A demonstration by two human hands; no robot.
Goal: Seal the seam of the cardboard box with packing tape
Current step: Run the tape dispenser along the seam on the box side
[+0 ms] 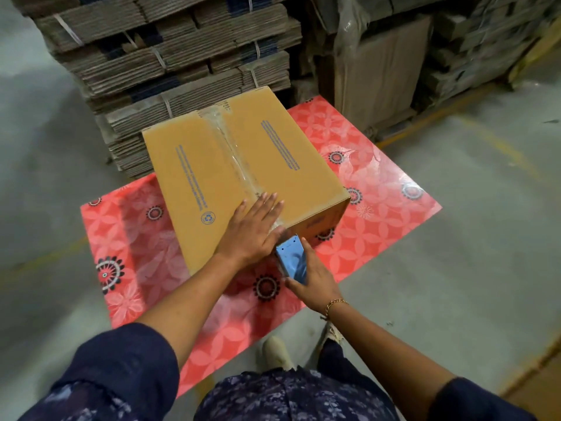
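A: Box [243, 165] is sitting mid-bench [379, 177]; left hand [255, 229] is pressing flat, fingers spread, on the tape [233, 156].
B: Right hand [312, 278], at five o'clock, is gripping the dispenser [291, 259]. Best pulling taut, tearing cleanly.

Cardboard box [218, 165]: tan, closed, flaps meeting at centre seam, blue print lines and recycling mark on top; sits on red floral surface [379, 189], turned at angle. Clear packing tape [232, 147]: glossy strip along seam, far edge to near edge. Blue tape dispenser [292, 260]: at box's near edge, tilted.
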